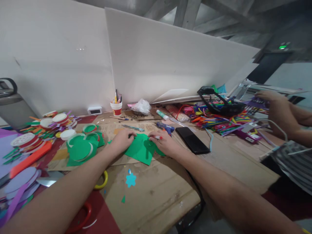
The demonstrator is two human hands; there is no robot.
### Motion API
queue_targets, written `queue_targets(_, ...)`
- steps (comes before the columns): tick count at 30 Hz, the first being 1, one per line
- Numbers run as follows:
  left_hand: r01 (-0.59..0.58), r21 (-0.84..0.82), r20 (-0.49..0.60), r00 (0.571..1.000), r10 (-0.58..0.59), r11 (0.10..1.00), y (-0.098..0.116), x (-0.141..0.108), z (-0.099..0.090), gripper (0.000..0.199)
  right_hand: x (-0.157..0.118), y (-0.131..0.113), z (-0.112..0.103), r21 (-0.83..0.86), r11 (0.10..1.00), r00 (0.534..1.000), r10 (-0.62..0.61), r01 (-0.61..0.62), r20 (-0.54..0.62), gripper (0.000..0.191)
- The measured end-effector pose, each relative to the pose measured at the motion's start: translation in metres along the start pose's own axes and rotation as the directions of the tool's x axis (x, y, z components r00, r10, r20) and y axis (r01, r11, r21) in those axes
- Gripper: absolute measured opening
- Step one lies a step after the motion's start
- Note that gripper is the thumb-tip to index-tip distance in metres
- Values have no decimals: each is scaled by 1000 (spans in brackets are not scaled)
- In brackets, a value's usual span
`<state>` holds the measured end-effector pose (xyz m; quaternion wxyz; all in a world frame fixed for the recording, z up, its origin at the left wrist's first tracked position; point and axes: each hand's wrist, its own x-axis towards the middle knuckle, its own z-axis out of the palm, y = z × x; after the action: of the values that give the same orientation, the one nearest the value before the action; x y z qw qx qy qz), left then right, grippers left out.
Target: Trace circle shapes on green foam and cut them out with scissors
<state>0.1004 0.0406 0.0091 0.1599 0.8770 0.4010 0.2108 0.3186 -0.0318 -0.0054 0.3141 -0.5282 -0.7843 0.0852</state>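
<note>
White panels (170, 58) stand along the far edge of the counter (158, 188), which is spread with brown card. Midway between its side edges lies the green paper (140, 151), with my left hand (122, 140) at its left side; I cannot tell whether that grip pinches the sheet or only rests on it. My right hand (163, 142) has its grip closed on a red-ended pen (159, 137) above the paper's right part. To work this well, I should press the sheet flat and steer with light fingers, so it neither slides nor creases. Just beyond my right hand, the blue glue gun (166, 127) crowds my knuckles, and the phone (192, 140) limits that elbow. Toward the near edge sits a blue flower (131, 179); yellow-handled scissors (104, 181) lie beside my left forearm.
</note>
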Motion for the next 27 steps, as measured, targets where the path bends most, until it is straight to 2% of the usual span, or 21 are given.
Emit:
queue_targets(6,-26,30,6,1000,26,999,1,-5,6,30,-4,-2,2,-1,1000,999,-9,9,-41,20)
queue_targets(12,-48,14,-28,998,49,999,13,-5,-1,32,-6,-3,4,7,1000,1000,-15,15,-18,20)
queue_targets(16,-83,-12,-57,995,82,996,30,-1,-13,27,-5,-6,2,-36,999,999,9,-10,-41,19)
queue_targets(18,-76,-57,-34,997,74,995,39,1,-20,23,-4,-5,2,-33,999,1000,8,-8,-11,20)
queue_targets(21,-99,-114,15,995,102,988,55,3,-29,20,-1,-2,3,-33,999,999,29,-31,-36,19)
queue_targets(24,-70,-201,36,996,79,977,73,2,-36,19,1,1,4,9,1000,997,19,-19,-68,20)
queue_targets(27,-72,-220,51,995,85,973,92,-1,-39,20,2,1,4,-92,995,997,31,-37,-64,18)
